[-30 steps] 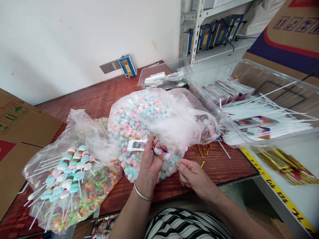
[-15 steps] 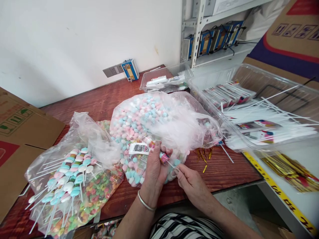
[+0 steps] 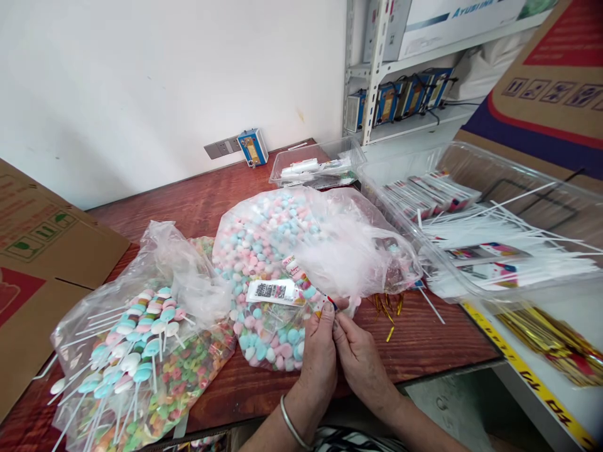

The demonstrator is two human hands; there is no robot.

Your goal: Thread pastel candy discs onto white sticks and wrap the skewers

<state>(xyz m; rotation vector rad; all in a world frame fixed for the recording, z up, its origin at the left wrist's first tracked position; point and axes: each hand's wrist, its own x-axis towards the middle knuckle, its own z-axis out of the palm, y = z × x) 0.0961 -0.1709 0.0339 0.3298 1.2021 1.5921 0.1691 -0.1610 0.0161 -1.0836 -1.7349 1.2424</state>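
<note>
A wrapped candy skewer [image 3: 308, 290] in a colourful printed sleeve with clear windows slants up and left over the middle bag. My left hand [image 3: 319, 355] is closed around its lower end, thumb on top. My right hand [image 3: 358, 353] pinches the same end, fingertips against the left hand's; the stick is hidden there. Just left of the sleeve, a white packet with a printed code [image 3: 269, 292] lies on the large clear bag of pink, white and blue candies [image 3: 264, 235]. Farther left, candy skewers on white sticks [image 3: 134, 333] lie on a bag of coloured candy rings [image 3: 188, 364].
A clear bin [image 3: 419, 242] with white sticks and printed sleeves stands at right; a smaller clear tray [image 3: 277, 166] is behind. Gold twist ties [image 3: 541, 336] lie on the right shelf. Cardboard boxes [image 3: 70, 251] flank the wooden table. A blue device [image 3: 253, 148] stands by the wall.
Both hands have moved together, the right from the stick to the sleeve's lower end. The left hand has slid down, baring more of the candy. The view has tilted slightly up.
</note>
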